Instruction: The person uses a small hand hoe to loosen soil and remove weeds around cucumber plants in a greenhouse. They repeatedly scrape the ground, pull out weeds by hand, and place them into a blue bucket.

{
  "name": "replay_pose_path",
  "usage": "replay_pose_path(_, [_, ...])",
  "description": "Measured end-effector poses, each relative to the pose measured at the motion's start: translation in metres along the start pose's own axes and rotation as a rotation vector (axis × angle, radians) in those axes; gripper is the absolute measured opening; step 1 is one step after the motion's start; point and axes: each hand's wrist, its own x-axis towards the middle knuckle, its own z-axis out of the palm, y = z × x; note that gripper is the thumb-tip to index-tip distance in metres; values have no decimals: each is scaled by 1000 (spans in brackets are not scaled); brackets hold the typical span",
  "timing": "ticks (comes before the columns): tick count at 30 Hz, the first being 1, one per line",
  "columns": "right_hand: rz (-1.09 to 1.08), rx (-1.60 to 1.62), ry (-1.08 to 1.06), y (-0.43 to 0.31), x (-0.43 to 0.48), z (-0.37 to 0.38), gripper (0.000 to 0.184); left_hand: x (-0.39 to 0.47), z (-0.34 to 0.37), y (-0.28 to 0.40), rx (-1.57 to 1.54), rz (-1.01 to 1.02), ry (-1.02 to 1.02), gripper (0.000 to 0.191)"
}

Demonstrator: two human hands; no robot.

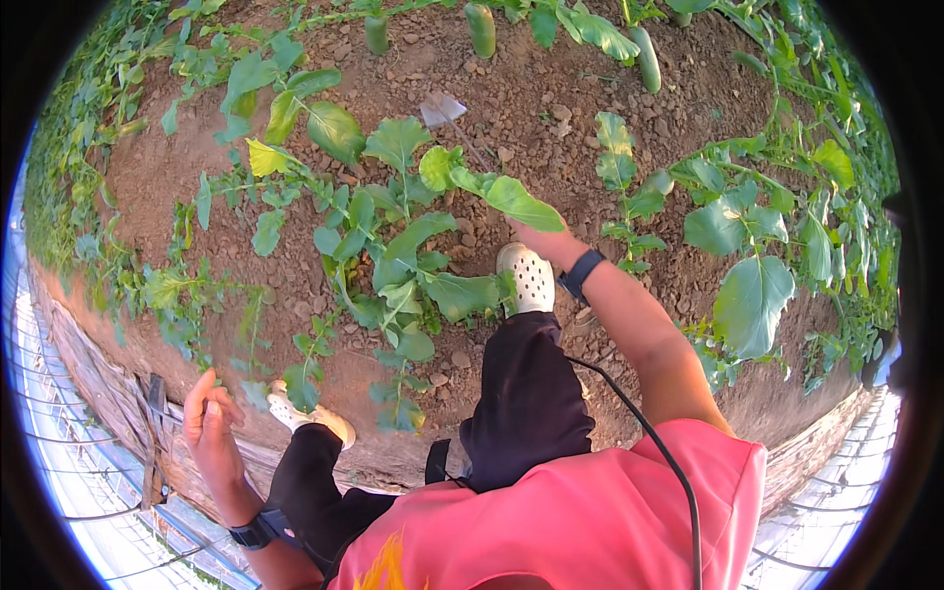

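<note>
My right hand (544, 240) reaches down above the right shoe, partly hidden by a broad green leaf (523, 203). A small long-shafted hoe (445, 112) with a flat metal blade lies over the soil, its thin shaft running back to this hand; the grip itself is covered. Leafy radish plants (398, 258) sprawl between my feet and the blade. My left hand (212, 424) is raised at the lower left, fingers apart and slightly bent, holding nothing. It is nearest to the left shoe and some low leaves (254, 391).
Green radishes (481, 31) (646, 59) stick out of the crumbly soil (516, 96) ahead. White perforated clogs (529, 279) stand among the plants. Large leaves (754, 302) spread at right. A black cable (641, 417) hangs beside my right arm. Behind me runs the bed's edge (221, 457).
</note>
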Motion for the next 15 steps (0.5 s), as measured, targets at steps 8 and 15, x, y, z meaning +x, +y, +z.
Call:
replay_pose_path(8, [378,-23,-101,0,-135,-28,36,-1,-2,-2,-25,-20,-4,37])
replay_pose_path(15, [336,66,230,33,-71,-46,34,-2,8,-1,-25,17,-57,36])
